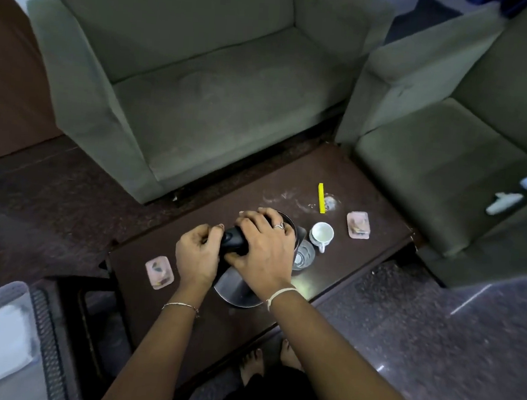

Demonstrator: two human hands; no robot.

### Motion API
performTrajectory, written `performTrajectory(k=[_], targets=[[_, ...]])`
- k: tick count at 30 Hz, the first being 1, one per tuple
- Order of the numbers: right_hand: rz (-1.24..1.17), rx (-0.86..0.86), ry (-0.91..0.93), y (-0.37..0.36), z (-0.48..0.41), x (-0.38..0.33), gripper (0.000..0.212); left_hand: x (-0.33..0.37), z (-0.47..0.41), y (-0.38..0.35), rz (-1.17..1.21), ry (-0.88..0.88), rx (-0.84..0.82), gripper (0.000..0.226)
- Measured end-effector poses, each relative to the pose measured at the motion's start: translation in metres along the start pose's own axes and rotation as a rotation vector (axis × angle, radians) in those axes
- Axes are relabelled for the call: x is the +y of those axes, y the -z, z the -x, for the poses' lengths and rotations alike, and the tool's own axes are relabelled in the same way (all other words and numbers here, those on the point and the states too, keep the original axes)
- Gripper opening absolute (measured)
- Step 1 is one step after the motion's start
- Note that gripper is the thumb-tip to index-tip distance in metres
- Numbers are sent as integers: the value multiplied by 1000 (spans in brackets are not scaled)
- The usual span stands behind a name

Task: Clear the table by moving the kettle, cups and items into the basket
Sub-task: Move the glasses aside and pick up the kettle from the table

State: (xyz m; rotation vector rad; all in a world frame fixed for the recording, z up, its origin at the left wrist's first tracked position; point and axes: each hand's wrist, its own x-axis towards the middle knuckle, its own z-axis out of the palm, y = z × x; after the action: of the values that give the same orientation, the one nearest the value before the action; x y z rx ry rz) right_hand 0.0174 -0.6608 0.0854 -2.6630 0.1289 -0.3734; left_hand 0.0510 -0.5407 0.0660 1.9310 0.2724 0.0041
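A steel kettle (pixel 233 287) with a black handle stands on the dark wooden table (pixel 364 182). My left hand (pixel 196 256) is closed around the handle from the left. My right hand (pixel 264 247) lies over the kettle's top and handle, gripping it. Just right of the kettle are a clear glass (pixel 304 256) and a white cup (pixel 322 233). A yellow stick (pixel 320 198) and a pink packet (pixel 358 224) lie farther right; another pink packet (pixel 159 272) lies at the left. The grey basket (pixel 46 340) sits at the lower left, beside the table.
A green armchair (pixel 183 76) stands behind the table and a second one (pixel 449 142) at the right, with white items on its arm. White powder smears mark the tabletop near the yellow stick. My bare feet (pixel 270 363) stand on the dark floor at the table's near edge.
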Motion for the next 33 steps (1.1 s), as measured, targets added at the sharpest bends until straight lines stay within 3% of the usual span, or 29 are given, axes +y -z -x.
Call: performTrajectory(k=[5, 17, 33], targets=[[-57, -33, -91, -11, 3, 29, 47, -7, 3, -25, -141, -53, -36, 33], [-258, -93, -215, -56, 17, 86, 48, -32, 11, -70, -482, -27, -24, 50], [-349, -168, -211, -89, 13, 115, 43, -46, 7, -101, -689, 92, 82, 27]])
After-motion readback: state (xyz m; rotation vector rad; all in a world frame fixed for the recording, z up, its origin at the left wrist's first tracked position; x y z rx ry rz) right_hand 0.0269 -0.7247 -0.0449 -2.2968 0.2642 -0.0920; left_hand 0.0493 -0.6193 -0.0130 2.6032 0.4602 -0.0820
